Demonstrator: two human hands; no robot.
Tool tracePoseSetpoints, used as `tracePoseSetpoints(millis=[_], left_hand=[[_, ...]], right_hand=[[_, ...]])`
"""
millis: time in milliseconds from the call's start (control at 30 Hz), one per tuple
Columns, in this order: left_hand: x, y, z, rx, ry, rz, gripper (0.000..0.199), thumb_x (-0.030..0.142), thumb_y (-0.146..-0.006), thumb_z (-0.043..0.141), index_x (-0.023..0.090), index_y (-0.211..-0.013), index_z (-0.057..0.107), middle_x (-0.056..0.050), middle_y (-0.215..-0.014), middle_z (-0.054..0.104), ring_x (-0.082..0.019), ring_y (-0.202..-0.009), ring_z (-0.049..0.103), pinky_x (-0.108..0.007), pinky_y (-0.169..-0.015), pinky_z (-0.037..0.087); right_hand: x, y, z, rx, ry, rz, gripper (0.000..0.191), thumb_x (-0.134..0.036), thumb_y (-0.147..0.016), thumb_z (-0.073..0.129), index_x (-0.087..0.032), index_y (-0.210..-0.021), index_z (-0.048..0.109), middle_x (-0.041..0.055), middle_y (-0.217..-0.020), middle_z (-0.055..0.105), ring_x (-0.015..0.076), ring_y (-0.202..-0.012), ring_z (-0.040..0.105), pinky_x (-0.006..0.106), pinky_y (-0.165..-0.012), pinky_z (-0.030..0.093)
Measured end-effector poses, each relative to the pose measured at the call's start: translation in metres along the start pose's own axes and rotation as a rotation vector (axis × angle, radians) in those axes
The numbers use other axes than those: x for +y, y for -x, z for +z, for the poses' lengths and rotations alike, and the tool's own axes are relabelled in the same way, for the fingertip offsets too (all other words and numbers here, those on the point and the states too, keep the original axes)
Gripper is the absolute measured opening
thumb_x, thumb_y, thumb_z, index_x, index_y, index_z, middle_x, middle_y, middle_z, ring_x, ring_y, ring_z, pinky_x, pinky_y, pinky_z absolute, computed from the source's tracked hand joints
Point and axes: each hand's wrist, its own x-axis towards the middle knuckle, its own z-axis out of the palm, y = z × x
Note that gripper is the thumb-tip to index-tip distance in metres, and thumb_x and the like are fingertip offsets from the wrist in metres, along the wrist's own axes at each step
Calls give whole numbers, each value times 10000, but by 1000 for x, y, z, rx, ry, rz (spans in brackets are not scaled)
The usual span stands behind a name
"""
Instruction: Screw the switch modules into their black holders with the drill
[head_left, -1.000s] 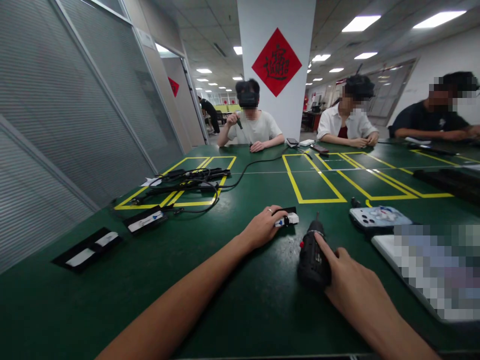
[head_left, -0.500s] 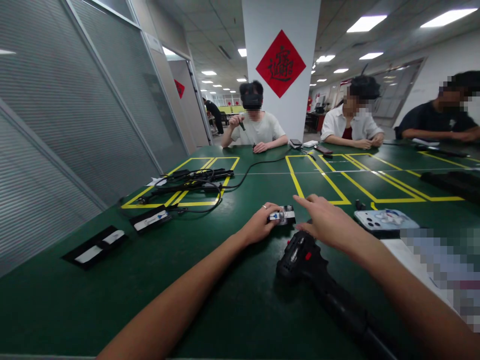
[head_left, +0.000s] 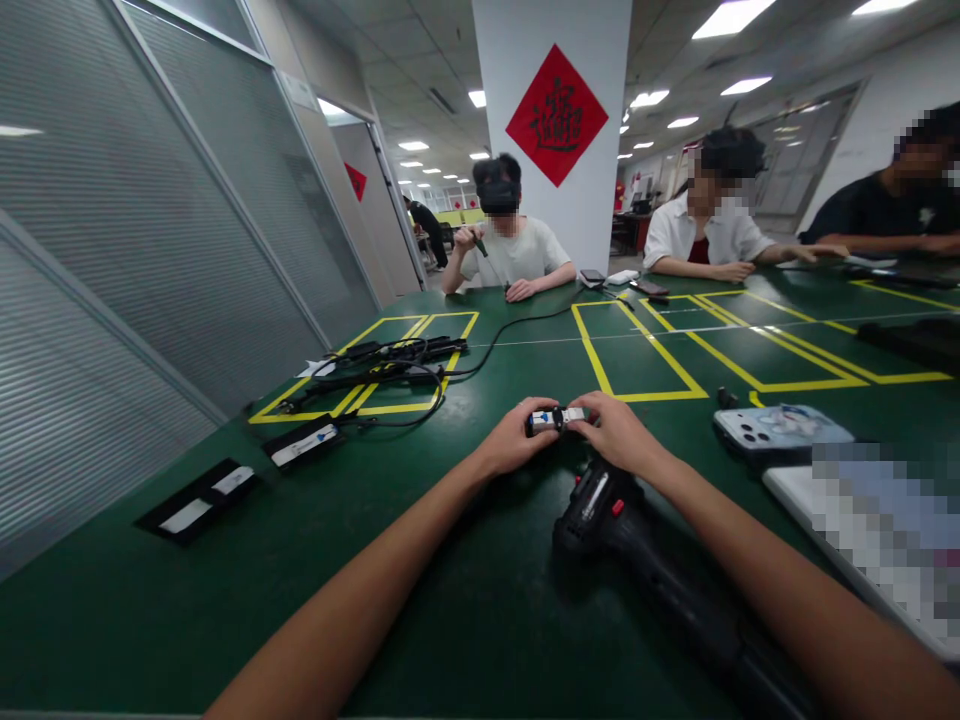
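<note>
White-faced block [head_left: 556,419], pinched at nine o'clock by left hand [head_left: 519,435], three by right hand [head_left: 619,432], fingers nearly closed, is best steadied.

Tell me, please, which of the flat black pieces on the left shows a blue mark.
The flat black rectangular piece nearer the left hand; the other black piece shows two white patches without visible blue.

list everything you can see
table: 1, green, centre
device: 1, black and white, centre
power drill: 1, black, foreground
labelled strips: 2, black and white, left
cable pile: 1, black, left
tape outlines: several, yellow, on table
phone: 1, pale blue, right
pixelated slab: 1, white, right
people: 4, white or dark tops, beyond
sign: 1, red, white pillar
lights: several, white, ceiling
left hand: 1, bare, on device
right hand: 1, bare, on device
</note>
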Motion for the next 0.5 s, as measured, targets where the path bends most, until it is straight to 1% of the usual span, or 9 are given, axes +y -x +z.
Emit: tracePoseSetpoints(millis=[67, 100, 200, 267, 367, 433, 500], left_hand=[[7, 1, -1, 56, -51, 56, 543, 327, -726, 682, 190, -1220, 500, -89, -1178, 557, -229, -1082, 526, -368, -958, 406], [10, 1, -1, 79, -83, 83, 540, 321, -718, 691, 192, -1210, 509, -90, -1174, 554, -229, -1087, 521, -372, -968, 400], [17, 1, 1, 104, -171, 126, 381, 265, -757, 649, 194, -1123, 569, -80, -1116, 575, -216, -1055, 531, -372, -957, 407], [20, 0, 2, 108, -196, 123, 312, 235, -780, 617, 196, -1088, 585, -71, -1081, 589, -207, -1030, 541, -367, -938, 419], [28, 1, 3, 139, -179, 101, 298, 249, -787, 611, 192, -1078, 581, -66, -1056, 600, -199, -1008, 554, -360, -920, 432], [34, 1, -1, 180, -148, 80, 298, 263, -790, 608, 189, -1076, 575, -68, -1068, 604, -197, -1024, 555, -362, -935, 427], [35, 1, -10, 228, -92, 45, 316, 262, -789, 604, 186, -1093, 557, -71, -1088, 605, -195, -1040, 558, -368, -956, 419]], right_hand=[[0, 1, 0, 16, -8, 6, 209, -298, -877, 557, -153, -1022, 600, 51, -1008, 623, 179, -869, 608, 389, -768, 503], [-1, 2, 1, 21, -12, 5, 208, -300, -876, 557, -153, -1016, 601, 50, -1005, 623, 177, -864, 609, 388, -767, 503], [-1, 3, 2, 27, -20, -2, 206, -304, -875, 559, -153, -1007, 605, 49, -1005, 625, 175, -859, 609, 386, -766, 503], [0, 3, 2, 30, -24, -3, 204, -301, -876, 557, -154, -1009, 606, 50, -1009, 625, 176, -865, 609, 388, -769, 502], [0, 3, 2, 33, -26, 0, 201, -294, -877, 556, -154, -1013, 605, 51, -1015, 623, 179, -877, 607, 391, -775, 500], [-1, 3, 1, 31, -28, 1, 200, -295, -877, 556, -155, -1011, 606, 51, -1017, 623, 180, -878, 607, 392, -777, 499], [-2, 3, 1, 27, -29, 1, 200, -299, -877, 556, -157, -1008, 607, 52, -1022, 623, 178, -875, 607, 391, -779, 499]])
